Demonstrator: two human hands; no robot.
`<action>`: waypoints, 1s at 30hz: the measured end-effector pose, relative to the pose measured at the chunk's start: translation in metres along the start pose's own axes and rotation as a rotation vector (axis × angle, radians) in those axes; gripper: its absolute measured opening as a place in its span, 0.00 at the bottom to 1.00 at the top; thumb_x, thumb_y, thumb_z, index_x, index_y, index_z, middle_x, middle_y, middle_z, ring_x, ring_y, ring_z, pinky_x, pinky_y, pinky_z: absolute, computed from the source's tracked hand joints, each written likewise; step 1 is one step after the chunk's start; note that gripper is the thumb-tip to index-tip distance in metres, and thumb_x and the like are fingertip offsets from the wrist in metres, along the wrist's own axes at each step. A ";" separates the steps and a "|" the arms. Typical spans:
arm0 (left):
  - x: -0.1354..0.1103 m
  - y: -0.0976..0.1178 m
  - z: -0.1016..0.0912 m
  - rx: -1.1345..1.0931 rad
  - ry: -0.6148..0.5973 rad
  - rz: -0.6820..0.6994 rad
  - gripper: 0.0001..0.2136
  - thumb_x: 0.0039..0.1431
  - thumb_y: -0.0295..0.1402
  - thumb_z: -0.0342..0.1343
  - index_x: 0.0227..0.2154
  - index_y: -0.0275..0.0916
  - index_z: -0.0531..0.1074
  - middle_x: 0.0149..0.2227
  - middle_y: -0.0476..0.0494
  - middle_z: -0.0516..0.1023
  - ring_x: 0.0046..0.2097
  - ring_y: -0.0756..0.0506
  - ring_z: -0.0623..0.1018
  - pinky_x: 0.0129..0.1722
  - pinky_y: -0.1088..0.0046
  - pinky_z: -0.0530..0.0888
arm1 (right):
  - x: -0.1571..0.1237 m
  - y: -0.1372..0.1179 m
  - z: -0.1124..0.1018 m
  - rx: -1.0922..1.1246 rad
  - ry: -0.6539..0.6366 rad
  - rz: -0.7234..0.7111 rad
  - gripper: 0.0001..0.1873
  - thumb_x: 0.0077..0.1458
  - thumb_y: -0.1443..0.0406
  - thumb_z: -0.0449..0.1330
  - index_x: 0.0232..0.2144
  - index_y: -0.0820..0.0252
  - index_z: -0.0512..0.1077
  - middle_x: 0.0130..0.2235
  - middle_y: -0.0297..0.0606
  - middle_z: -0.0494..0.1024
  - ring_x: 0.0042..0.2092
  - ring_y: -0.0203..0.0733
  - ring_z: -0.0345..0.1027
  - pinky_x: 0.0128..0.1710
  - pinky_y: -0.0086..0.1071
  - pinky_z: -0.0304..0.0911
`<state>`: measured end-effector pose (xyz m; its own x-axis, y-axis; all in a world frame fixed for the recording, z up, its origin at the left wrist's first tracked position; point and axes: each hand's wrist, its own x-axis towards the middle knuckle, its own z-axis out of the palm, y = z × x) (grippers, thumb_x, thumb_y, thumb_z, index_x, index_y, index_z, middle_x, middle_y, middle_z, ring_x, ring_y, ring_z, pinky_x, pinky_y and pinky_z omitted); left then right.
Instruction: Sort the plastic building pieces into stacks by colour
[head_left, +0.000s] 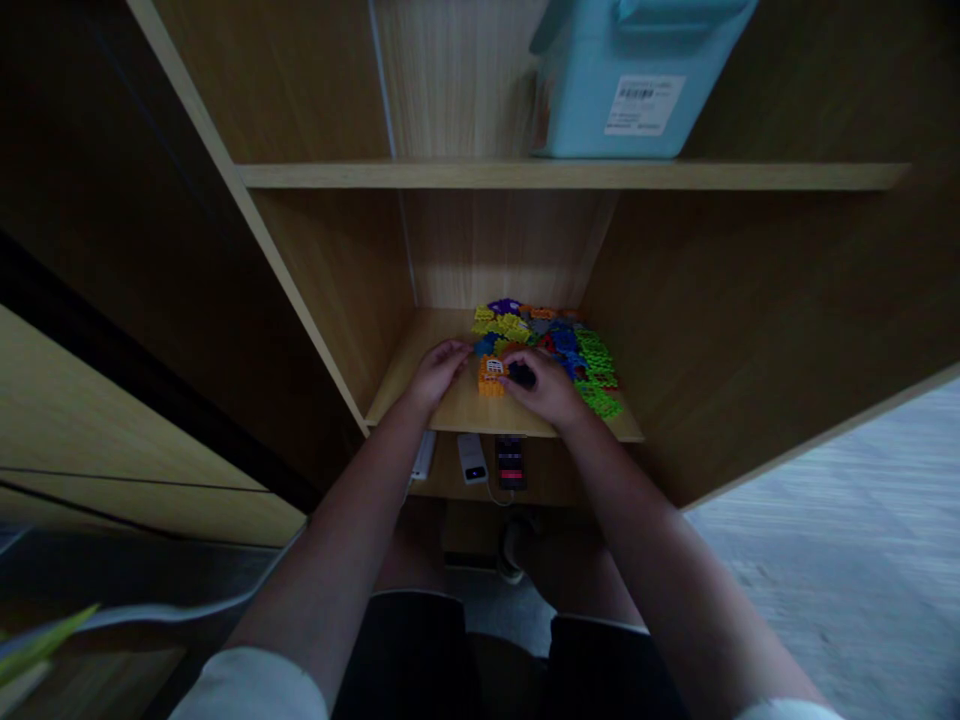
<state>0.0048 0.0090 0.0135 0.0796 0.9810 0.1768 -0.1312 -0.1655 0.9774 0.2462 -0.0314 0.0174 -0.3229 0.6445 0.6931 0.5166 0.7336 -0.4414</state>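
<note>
On the wooden shelf stands a small orange toy building-block structure (pixel 491 386) with a white lattice window piece (pixel 494 367) at its top. My right hand (pixel 549 388) curls around its right side, thumb and index fingertip at its edge; a dark gap or dark piece shows between those fingers. To the left of the structure is my left hand (pixel 442 370), its fingers drawn together and their tips close to a blue block (pixel 486 345). Whether anything small sits in those fingertips is hidden. Behind lie yellow blocks (pixel 510 327), dark blue blocks (pixel 562 337) and green blocks (pixel 595 358).
A light blue bin (pixel 637 60) with a label stands on the shelf board (pixel 450 176) above. Below the blocks, a lower shelf carries a phone (pixel 511 462) and a white device (pixel 472 458) with a cable. Cabinet walls close in both sides.
</note>
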 end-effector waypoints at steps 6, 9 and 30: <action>0.000 0.001 0.000 0.000 -0.008 -0.005 0.13 0.56 0.44 0.69 0.35 0.40 0.80 0.31 0.48 0.77 0.30 0.51 0.72 0.28 0.76 0.64 | -0.002 0.003 0.002 -0.010 -0.036 0.011 0.12 0.62 0.60 0.69 0.48 0.50 0.76 0.48 0.40 0.84 0.52 0.52 0.76 0.55 0.47 0.71; 0.000 0.000 0.000 -0.004 -0.010 -0.005 0.13 0.55 0.45 0.69 0.35 0.40 0.79 0.32 0.48 0.77 0.30 0.51 0.72 0.28 0.76 0.64 | -0.002 0.003 0.002 -0.021 -0.045 0.016 0.13 0.62 0.60 0.70 0.49 0.50 0.77 0.48 0.40 0.83 0.52 0.52 0.76 0.54 0.46 0.71; -0.001 0.003 0.002 0.008 -0.015 -0.014 0.14 0.54 0.45 0.70 0.33 0.39 0.78 0.31 0.48 0.76 0.30 0.51 0.72 0.29 0.75 0.63 | -0.001 0.001 0.002 -0.011 -0.062 0.024 0.15 0.64 0.56 0.67 0.51 0.52 0.75 0.50 0.42 0.82 0.52 0.51 0.76 0.53 0.46 0.72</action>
<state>0.0059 0.0074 0.0161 0.0957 0.9816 0.1650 -0.1219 -0.1529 0.9807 0.2454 -0.0312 0.0148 -0.3588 0.6743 0.6454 0.5333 0.7156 -0.4512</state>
